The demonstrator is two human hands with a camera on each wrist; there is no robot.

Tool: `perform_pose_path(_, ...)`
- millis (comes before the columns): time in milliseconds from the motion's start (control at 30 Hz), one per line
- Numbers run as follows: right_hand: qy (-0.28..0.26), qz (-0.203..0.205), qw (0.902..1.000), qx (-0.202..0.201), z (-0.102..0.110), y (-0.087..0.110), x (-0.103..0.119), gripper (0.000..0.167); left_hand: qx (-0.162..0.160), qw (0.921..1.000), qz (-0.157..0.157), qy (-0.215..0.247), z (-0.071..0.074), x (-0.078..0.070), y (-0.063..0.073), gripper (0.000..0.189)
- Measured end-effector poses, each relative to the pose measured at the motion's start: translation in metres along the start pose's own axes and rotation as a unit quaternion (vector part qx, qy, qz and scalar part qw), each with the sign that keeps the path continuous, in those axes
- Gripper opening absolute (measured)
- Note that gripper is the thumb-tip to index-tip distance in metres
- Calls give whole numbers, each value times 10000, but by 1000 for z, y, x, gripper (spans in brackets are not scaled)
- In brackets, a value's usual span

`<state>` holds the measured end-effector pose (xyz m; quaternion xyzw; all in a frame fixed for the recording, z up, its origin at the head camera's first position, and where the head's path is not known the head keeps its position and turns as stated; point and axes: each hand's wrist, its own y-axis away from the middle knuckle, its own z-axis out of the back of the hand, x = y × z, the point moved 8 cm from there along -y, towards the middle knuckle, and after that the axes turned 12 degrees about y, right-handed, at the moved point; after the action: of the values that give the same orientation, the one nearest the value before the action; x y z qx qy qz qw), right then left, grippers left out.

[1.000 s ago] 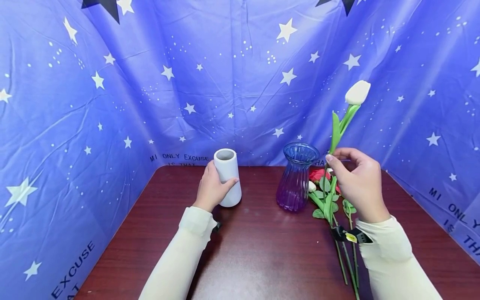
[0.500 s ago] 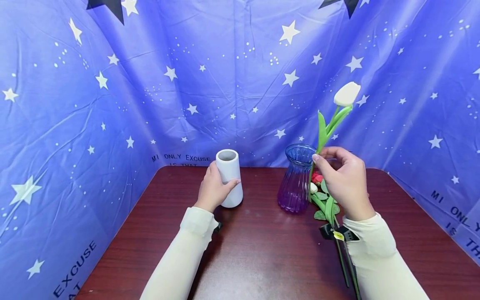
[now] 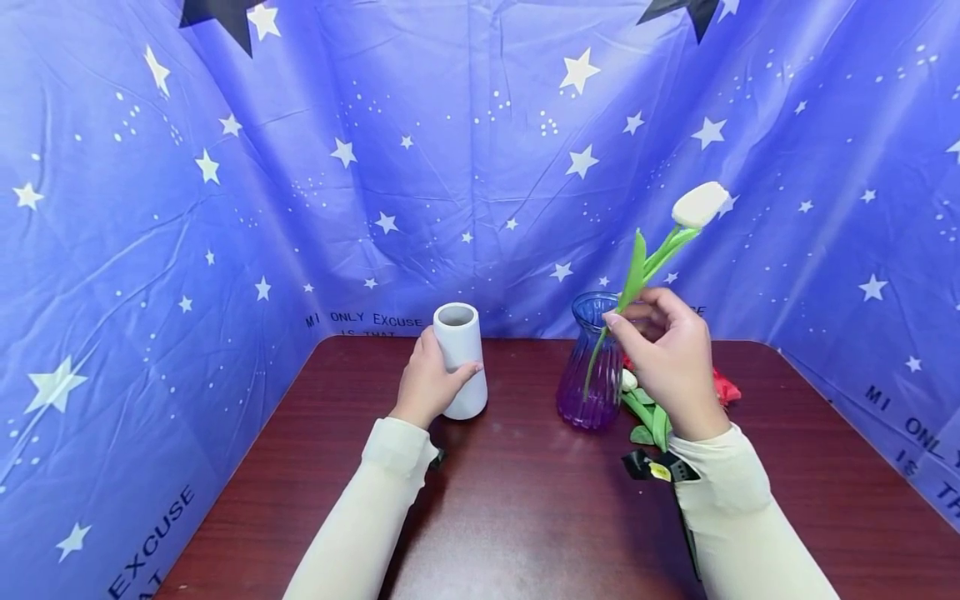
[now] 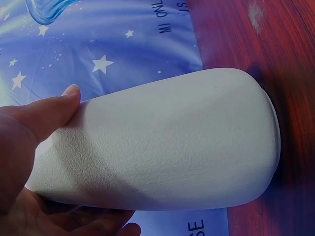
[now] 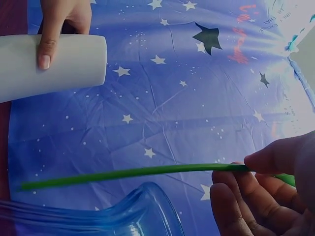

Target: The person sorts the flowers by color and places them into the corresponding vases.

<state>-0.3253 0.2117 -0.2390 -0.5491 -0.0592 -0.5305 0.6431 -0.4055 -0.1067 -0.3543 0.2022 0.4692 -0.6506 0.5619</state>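
A white tapered vase (image 3: pixel 467 375) stands upright on the table, and my left hand (image 3: pixel 429 379) grips it round the side. In the left wrist view the thumb lies along one side of the white vase (image 4: pixel 172 142), fingers on the other. My right hand (image 3: pixel 671 358) pinches a white tulip (image 3: pixel 700 205) by its green stem (image 5: pixel 123 173), bloom up and leaning right. The stem's lower part crosses in front of a ribbed blue-purple glass vase (image 3: pixel 581 392). In the right wrist view the stem's end passes beside the glass rim (image 5: pixel 162 206).
Beyond and under my right forearm lie more flowers on the dark red table (image 3: pixel 517 500): a white bud (image 3: pixel 628 381), green leaves (image 3: pixel 651 421) and a red bloom (image 3: pixel 725 389). A blue starry cloth (image 3: pixel 465 167) hangs behind and at both sides.
My right hand has moved left with the tulip, from over the lying flowers to the glass vase, and the bloom tilts further right. My left hand stays on the white vase.
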Motion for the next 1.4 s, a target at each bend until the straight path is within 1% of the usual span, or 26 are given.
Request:
perform_pose_path(167,-3,-5,10000,43,-5,0,3,24,15,10000,-24,51,-1,0,1,89)
perform_pose_path(367,-350,42,9993,79,-10,-2,8,23,-20,9999,-71,108,-1,0,0,87)
perform_pose_path(567,-667,283,9971,-228,-8,-4,11,30,-7,9999,-85,113,-2,0,0,87)
perform_pose_path(633,-703,334,9965,-308,-8,-4,12,29,-3,9999,-74,117,-2,1,0,88)
perform_pose_path(800,-790,264,9962,-240,-12,-5,12,22,-1,9999,-65,106,-2,2,-1,88)
perform_pose_path(1000,-983,210,9947,-208,-18,-3,14,27,-4,10000,-63,74,-2,3,-2,89)
perform_pose_path(1067,-1116,178,9934,-182,-19,-2,16,33,-9,10000,-64,65,-3,4,-2,89)
perform_pose_path(1200,-1711,129,9852,-35,-25,-1,18,49,-2,10000,-73,29,-3,4,-3,90)
perform_pose_path(1300,-2046,118,9788,-4,-28,-2,18,46,-10,9999,-101,34,-2,3,-3,90)
perform_pose_path(1400,-2123,109,9771,-78,-29,-3,18,35,-10,9999,-105,59,-1,2,-4,89)
